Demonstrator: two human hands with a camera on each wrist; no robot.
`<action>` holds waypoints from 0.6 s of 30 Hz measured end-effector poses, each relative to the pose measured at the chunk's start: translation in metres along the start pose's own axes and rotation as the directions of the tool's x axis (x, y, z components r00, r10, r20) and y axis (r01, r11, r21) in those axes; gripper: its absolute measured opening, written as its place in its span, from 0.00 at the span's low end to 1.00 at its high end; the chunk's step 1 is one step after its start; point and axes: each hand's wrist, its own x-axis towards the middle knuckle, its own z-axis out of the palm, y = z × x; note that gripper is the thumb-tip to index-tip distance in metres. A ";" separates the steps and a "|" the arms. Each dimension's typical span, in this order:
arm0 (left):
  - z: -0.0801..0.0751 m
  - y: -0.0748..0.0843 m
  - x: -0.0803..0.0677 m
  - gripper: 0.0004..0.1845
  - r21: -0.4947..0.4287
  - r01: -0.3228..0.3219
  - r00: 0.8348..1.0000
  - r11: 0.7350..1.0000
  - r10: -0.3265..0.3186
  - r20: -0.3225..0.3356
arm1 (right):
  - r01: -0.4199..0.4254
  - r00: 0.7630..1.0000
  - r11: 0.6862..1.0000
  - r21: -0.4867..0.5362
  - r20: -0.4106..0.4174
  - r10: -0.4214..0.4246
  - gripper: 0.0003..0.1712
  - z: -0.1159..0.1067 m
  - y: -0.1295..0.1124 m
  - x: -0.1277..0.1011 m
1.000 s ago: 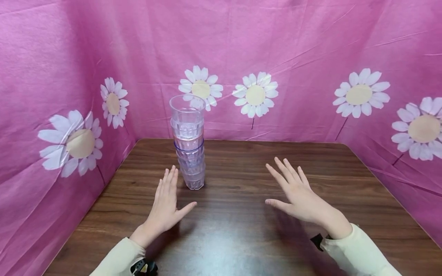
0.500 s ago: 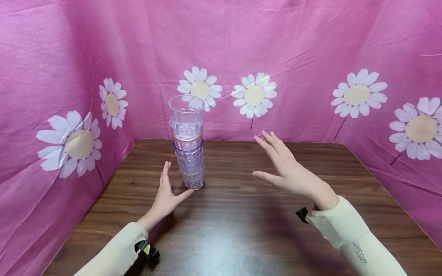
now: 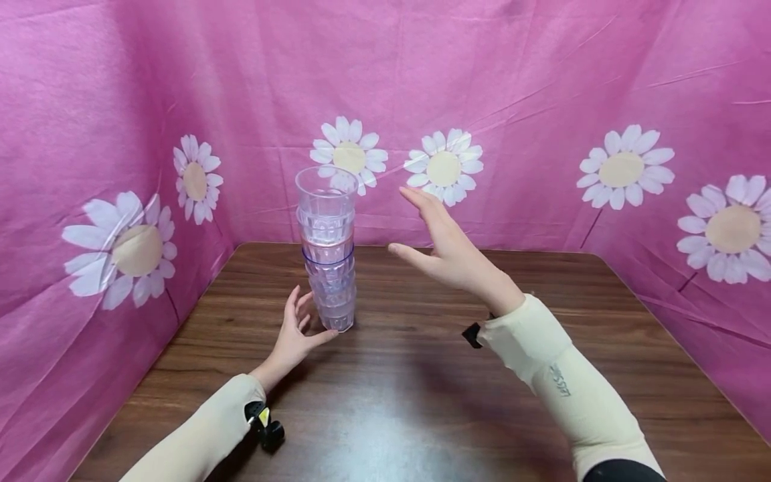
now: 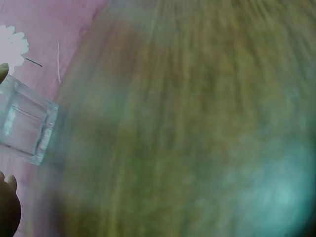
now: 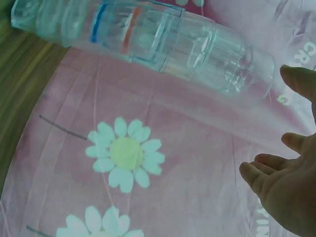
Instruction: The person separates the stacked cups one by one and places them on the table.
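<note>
On the wooden table (image 3: 421, 402), toward its back left, a stack of clear cups (image 3: 327, 249) stands upright, long axis vertical. Left hand (image 3: 299, 330) is nearer, at the base w/ fingers loosely curved, thumb about touching the bottom cup; contact unclear. Right hand (image 3: 446, 251) hovers flat & spread, to the right of the stack's upper half, well apart. Sleeve print too small to read
</note>
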 end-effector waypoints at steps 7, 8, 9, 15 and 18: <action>0.002 -0.008 0.002 0.61 -0.080 0.063 0.998 0.995 -0.064 -0.013 | -0.060 0.997 0.977 0.203 -0.037 0.069 0.47 0.019 -0.005 0.035; 0.002 -0.009 0.003 0.60 -0.089 0.074 0.997 0.993 -0.076 -0.014 | -0.081 0.995 0.966 0.247 -0.039 0.094 0.47 0.022 -0.005 0.039; 0.002 -0.010 0.004 0.60 -0.099 0.084 0.996 0.992 -0.086 -0.016 | -0.105 0.992 0.952 0.289 -0.041 0.121 0.48 0.025 -0.006 0.043; 0.001 -0.013 0.008 0.58 -0.140 0.124 0.992 0.982 -0.126 -0.011 | -0.219 0.961 0.823 0.525 -0.031 0.276 0.49 0.042 -0.010 0.065; 0.002 -0.015 0.010 0.56 -0.137 0.126 0.992 0.983 -0.127 0.003 | -0.231 0.950 0.760 0.607 -0.027 0.310 0.49 0.048 -0.012 0.075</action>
